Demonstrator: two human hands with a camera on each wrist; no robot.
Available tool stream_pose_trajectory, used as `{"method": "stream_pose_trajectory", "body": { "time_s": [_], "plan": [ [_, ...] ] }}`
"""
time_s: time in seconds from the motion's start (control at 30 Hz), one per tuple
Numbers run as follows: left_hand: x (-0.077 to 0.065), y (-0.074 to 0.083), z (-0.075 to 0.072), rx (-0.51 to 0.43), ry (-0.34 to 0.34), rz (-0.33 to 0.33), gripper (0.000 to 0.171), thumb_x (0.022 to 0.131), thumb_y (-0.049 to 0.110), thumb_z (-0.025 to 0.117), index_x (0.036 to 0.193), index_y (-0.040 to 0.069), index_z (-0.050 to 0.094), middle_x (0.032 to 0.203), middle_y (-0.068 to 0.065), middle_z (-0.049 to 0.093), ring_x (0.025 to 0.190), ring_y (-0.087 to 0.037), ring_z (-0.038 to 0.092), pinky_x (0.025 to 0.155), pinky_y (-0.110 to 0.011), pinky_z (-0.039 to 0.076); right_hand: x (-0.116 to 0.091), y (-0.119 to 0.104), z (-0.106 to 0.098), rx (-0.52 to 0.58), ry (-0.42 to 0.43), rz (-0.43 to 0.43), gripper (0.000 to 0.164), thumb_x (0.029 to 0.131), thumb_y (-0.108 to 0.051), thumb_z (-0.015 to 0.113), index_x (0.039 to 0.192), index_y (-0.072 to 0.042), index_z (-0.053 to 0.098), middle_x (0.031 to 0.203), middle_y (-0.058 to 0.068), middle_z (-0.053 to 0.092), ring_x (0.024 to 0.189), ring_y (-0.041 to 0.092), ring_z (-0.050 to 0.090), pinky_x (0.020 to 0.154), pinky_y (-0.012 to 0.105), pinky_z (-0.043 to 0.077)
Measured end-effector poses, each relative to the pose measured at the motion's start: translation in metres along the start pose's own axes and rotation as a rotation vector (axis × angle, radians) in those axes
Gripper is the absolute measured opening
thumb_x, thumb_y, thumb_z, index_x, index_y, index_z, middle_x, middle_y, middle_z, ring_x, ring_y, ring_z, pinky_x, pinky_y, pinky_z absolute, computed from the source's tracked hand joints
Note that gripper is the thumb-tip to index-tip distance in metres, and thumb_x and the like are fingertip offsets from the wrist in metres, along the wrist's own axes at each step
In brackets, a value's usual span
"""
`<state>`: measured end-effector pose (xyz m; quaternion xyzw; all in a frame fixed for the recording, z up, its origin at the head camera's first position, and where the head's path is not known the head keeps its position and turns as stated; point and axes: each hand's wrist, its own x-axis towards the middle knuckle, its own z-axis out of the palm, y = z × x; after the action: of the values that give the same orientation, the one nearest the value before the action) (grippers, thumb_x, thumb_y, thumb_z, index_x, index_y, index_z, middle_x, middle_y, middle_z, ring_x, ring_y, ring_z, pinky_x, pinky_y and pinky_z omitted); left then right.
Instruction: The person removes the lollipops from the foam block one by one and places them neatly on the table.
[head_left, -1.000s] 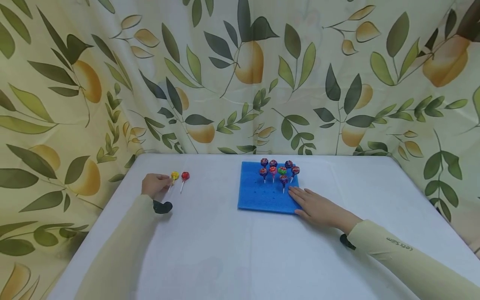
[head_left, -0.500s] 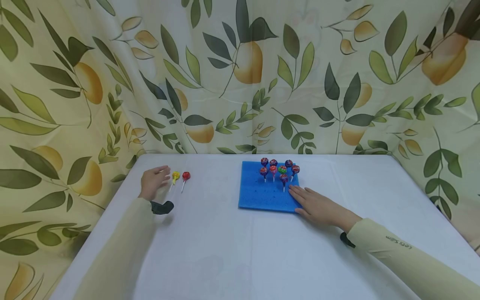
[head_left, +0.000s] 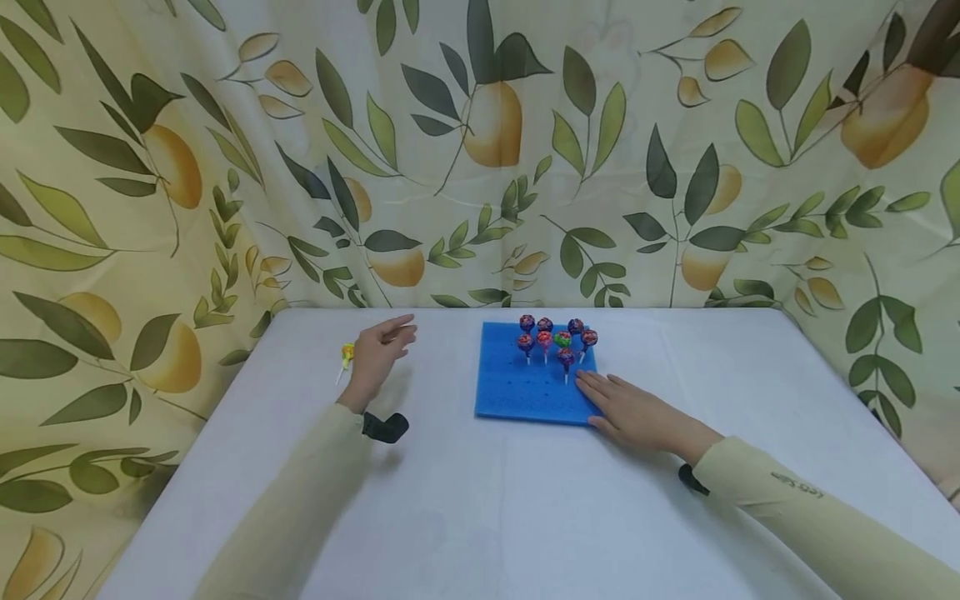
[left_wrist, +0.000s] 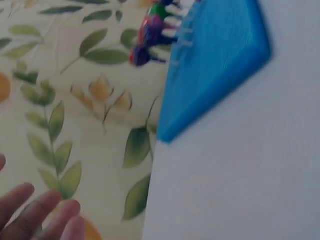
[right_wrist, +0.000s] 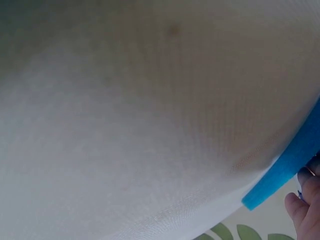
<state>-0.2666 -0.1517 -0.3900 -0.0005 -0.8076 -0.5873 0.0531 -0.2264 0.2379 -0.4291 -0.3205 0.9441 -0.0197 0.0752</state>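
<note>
My left hand (head_left: 377,358) is in the air over the left part of the table, its fingers loosely extended toward the right. In the left wrist view nothing shows in the fingers (left_wrist: 55,210). Just left of that hand stands a yellow lollipop (head_left: 347,353) on its white stick. The red lollipop is out of sight, probably behind the hand. My right hand (head_left: 637,417) rests with straight fingers on the right front corner of the blue foam board (head_left: 517,400). Several wrapped lollipops, among them a purple one (head_left: 566,358) and a green one (head_left: 562,339), stand upright in the board.
A white cloth (head_left: 450,492) covers the table. Behind and at the left hangs a curtain (head_left: 495,192) printed with leaves and fruit. Small holes dot the front half of the foam board.
The left hand has let go of the yellow lollipop, drawn off to its left, then moved right past it, now covering the red lollipop's place. The right hand stays put.
</note>
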Motion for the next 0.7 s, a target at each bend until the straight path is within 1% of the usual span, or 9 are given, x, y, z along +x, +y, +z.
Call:
{"method": "stream_pose_trajectory", "body": {
  "time_s": [0.07, 0.13, 0.2, 0.3, 0.4, 0.57, 0.7],
  "plan": [
    [-0.001, 0.002, 0.014, -0.018, -0.058, 0.037, 0.037, 0.093, 0.018, 0.059, 0.129, 0.009, 0.057, 0.122, -0.014, 0.064, 0.11, -0.026, 0.063, 0.088, -0.033, 0.054, 0.0, 0.0, -0.001, -0.004, 0.005, -0.001, 0.065, 0.098, -0.04, 0.044, 0.146, -0.001, 0.027, 0.154, 0.016, 0.025, 0.142, 0.036, 0.026, 0.113, 0.053, 0.027],
    [-0.001, 0.003, 0.027, -0.026, -0.099, 0.074, 0.038, 0.092, 0.018, 0.061, 0.128, 0.01, 0.058, 0.122, -0.014, 0.064, 0.11, -0.026, 0.063, 0.09, -0.033, 0.053, 0.0, 0.0, -0.001, -0.005, 0.008, -0.002, 0.065, 0.098, -0.04, 0.045, 0.146, -0.001, 0.027, 0.154, 0.016, 0.025, 0.142, 0.035, 0.026, 0.113, 0.052, 0.028],
    [-0.001, 0.003, 0.04, -0.027, -0.129, 0.11, 0.039, 0.091, 0.019, 0.063, 0.128, 0.01, 0.058, 0.122, -0.014, 0.064, 0.111, -0.026, 0.063, 0.092, -0.033, 0.052, 0.001, 0.0, -0.001, -0.007, 0.008, -0.01, 0.064, 0.098, -0.039, 0.044, 0.146, 0.0, 0.027, 0.154, 0.017, 0.026, 0.141, 0.036, 0.026, 0.113, 0.053, 0.027],
    [0.001, 0.004, 0.057, -0.031, -0.15, 0.135, 0.039, 0.089, 0.02, 0.065, 0.127, 0.011, 0.059, 0.12, -0.014, 0.065, 0.11, -0.026, 0.064, 0.093, -0.033, 0.051, 0.001, -0.001, -0.001, -0.008, 0.007, -0.015, 0.065, 0.098, -0.039, 0.044, 0.146, 0.0, 0.027, 0.154, 0.017, 0.026, 0.141, 0.036, 0.026, 0.113, 0.052, 0.027],
    [0.003, 0.005, 0.073, -0.038, -0.166, 0.134, 0.04, 0.089, 0.019, 0.065, 0.127, 0.011, 0.059, 0.119, -0.013, 0.066, 0.109, -0.025, 0.065, 0.092, -0.033, 0.052, 0.001, -0.001, -0.001, -0.016, 0.007, -0.017, 0.065, 0.098, -0.04, 0.044, 0.146, 0.001, 0.028, 0.154, 0.018, 0.026, 0.141, 0.036, 0.027, 0.112, 0.053, 0.028],
    [0.009, 0.005, 0.095, -0.073, -0.207, 0.108, 0.044, 0.088, 0.02, 0.066, 0.13, 0.012, 0.057, 0.123, -0.014, 0.064, 0.11, -0.025, 0.064, 0.092, -0.034, 0.052, 0.0, 0.0, 0.0, -0.021, 0.014, -0.023, 0.064, 0.098, -0.039, 0.044, 0.145, 0.001, 0.028, 0.153, 0.018, 0.027, 0.141, 0.036, 0.027, 0.112, 0.052, 0.029],
    [0.014, 0.002, 0.111, -0.106, -0.236, 0.098, 0.044, 0.087, 0.016, 0.066, 0.13, 0.012, 0.056, 0.125, -0.015, 0.062, 0.112, -0.025, 0.063, 0.094, -0.034, 0.051, -0.001, 0.0, 0.0, -0.021, 0.019, -0.023, 0.064, 0.098, -0.039, 0.044, 0.145, 0.001, 0.029, 0.153, 0.018, 0.027, 0.141, 0.037, 0.028, 0.112, 0.053, 0.029]
  ]
}}
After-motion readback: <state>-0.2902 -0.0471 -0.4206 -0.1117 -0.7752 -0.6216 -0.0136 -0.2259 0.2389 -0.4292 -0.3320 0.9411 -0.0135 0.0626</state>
